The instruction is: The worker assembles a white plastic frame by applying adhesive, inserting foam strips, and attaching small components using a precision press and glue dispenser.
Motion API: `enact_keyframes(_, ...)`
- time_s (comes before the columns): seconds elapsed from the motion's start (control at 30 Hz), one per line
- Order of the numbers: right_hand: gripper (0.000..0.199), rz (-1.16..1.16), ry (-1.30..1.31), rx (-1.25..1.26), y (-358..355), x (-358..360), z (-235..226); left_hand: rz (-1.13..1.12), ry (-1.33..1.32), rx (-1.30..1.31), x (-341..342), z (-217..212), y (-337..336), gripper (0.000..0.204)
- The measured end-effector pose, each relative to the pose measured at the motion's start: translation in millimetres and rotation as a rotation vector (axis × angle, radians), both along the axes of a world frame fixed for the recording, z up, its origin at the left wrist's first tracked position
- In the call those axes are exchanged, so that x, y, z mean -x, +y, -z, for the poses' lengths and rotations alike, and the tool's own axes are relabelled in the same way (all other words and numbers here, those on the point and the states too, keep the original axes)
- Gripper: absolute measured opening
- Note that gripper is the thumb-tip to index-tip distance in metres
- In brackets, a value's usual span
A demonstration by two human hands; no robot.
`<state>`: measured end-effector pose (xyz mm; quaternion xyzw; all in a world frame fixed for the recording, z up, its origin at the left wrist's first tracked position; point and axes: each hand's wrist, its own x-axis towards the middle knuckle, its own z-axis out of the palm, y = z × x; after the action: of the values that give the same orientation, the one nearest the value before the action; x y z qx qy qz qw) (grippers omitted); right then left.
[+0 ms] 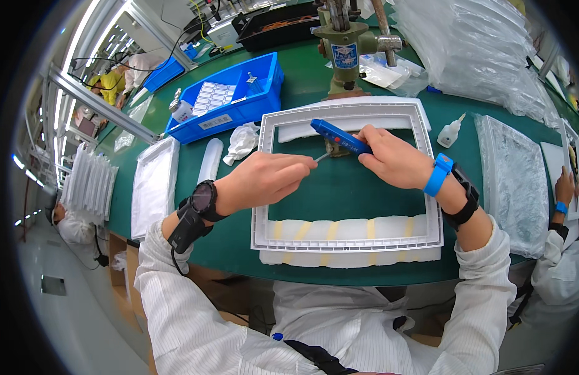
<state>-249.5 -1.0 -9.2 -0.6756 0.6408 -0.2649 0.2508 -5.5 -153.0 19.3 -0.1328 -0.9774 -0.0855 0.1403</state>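
Observation:
My right hand (392, 153) is closed round a blue pen-shaped tool (339, 136) with a red button, its free end pointing to the left. Just below that end, my left hand (267, 179) pinches a thin metal rod (322, 157) between thumb and fingertips. Both hands are over the opening of a white rectangular plastic frame (261, 234), which lies flat with white foam strips (349, 257) under its near and far sides. Part of a brownish metal block (332, 149) shows behind the tool.
Behind the frame stands a green bench press (341, 47). A blue bin (239, 109) with labels, crumpled white tissue (242, 140) and a bagged white panel (155, 181) lie left; right are a small dropper bottle (451, 131) and wrapped panel (513, 187). A co-worker's hand (564, 186) shows far right.

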Motion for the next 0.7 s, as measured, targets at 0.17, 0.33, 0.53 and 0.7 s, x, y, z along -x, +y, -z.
enact_keyframes(0.17, 0.026, 0.007, -0.014, -0.001, -0.7, 7.7, 7.5, -0.356, -0.063, 0.144, 12.2, -8.7, 24.0, 0.017)
enact_keyframes(0.33, 0.031, -0.005, -0.084, 0.046, 0.4, 12.9, 11.7, -0.515, -0.512, 0.733, 37.1, -3.3, 37.7, 0.030)
enact_keyframes(0.53, 0.027, -0.034, -0.112, -0.064, -1.8, 13.7, 7.3, -0.537, -0.511, 0.767, 69.8, 37.0, 34.8, 0.024)
enact_keyframes(0.7, 0.027, -0.039, -0.110, -0.034, -4.5, 17.5, 12.2, -0.539, -0.509, 0.688, 77.0, 41.4, 36.7, 0.019)
